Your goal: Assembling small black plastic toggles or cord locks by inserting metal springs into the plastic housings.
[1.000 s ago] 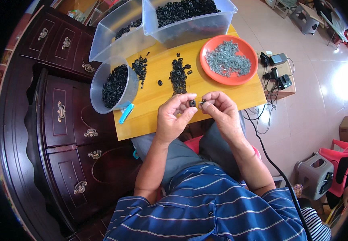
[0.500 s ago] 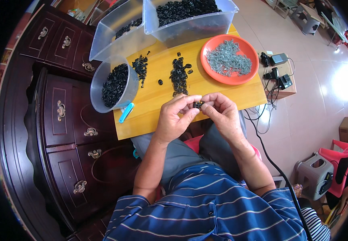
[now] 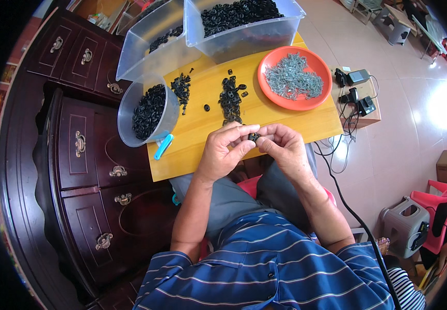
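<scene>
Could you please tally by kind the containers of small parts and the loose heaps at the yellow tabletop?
Clear rectangular bins: 2
Clear round tub: 1
Red-orange plate: 1
Loose heaps of black parts: 2
Total: 6, leaving out stray single pieces

Head-worn fisheye, facing down; shirt near, tabletop beyond.

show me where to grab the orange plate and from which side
Probably the bare near rim of the orange plate, coming from the near side: it lies right side up with that rim exposed, and the small metal pieces heaped inside favour a level pinch.
</scene>
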The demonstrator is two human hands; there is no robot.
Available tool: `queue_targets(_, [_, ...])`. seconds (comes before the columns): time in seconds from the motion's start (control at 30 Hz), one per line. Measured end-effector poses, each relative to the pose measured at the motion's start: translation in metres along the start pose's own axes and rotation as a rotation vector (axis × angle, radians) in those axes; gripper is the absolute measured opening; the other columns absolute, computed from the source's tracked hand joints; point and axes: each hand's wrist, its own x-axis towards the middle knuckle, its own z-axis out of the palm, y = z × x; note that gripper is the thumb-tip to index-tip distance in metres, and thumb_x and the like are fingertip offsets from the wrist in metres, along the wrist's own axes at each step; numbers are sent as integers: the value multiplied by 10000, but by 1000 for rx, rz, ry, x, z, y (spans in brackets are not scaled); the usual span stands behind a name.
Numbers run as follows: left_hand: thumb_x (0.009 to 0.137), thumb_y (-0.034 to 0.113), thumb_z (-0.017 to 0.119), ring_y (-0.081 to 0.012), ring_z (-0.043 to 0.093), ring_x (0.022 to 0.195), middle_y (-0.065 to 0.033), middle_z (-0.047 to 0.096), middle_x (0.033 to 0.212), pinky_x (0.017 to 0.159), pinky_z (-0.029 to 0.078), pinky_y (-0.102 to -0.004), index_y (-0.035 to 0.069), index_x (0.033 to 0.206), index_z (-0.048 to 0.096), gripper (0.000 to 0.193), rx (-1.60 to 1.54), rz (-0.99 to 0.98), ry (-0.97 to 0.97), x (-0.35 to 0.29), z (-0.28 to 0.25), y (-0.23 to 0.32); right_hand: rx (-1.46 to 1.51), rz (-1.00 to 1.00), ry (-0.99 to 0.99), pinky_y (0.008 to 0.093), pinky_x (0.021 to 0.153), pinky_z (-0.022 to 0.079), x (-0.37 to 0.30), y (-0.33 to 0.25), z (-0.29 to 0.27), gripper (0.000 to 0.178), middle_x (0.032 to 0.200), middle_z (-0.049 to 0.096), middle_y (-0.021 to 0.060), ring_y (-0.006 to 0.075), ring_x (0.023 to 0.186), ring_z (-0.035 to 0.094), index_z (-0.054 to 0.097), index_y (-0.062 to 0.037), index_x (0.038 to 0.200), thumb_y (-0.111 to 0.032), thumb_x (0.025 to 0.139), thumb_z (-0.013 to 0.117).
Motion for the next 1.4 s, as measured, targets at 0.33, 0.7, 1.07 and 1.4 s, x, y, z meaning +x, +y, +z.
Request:
queue_targets(0.33, [876,13,749,-82,540,718,-20,638,891,677,460,-231,-8,1208,720,334,54,20,-50,3,-6,1,59,32,12,218,757,535,-1,-2,2,155,922,713,17,50,815,650,674,17,1102,-42,960,697])
queue_targets(0.7, [878,22,752,-73,520,699,-13,627,879,657,447,-226,-9,1206,722,331,33,24,-52,5,-6,-1,77,35,18,225,766,534,0,-4,2,152,924,712,24,57,819,650,672,19,1091,-38,953,697])
queue_targets(1.07, [872,1,744,-98,526,727,-24,594,852,653,449,-244,3,1188,734,316,84,86,-145,10,-15,-3,83,158,-34,199,729,510,-2,-6,2,153,909,715,17,51,784,635,685,14,1091,-90,980,696])
queue_targets(1.4, [767,86,834,-261,667,838,-112,653,1016,732,562,-371,48,1250,660,515,530,236,182,8,14,15,216,190,-18,253,767,563,1,-3,1,142,940,744,28,91,819,691,721,-51,1060,-173,1005,674])
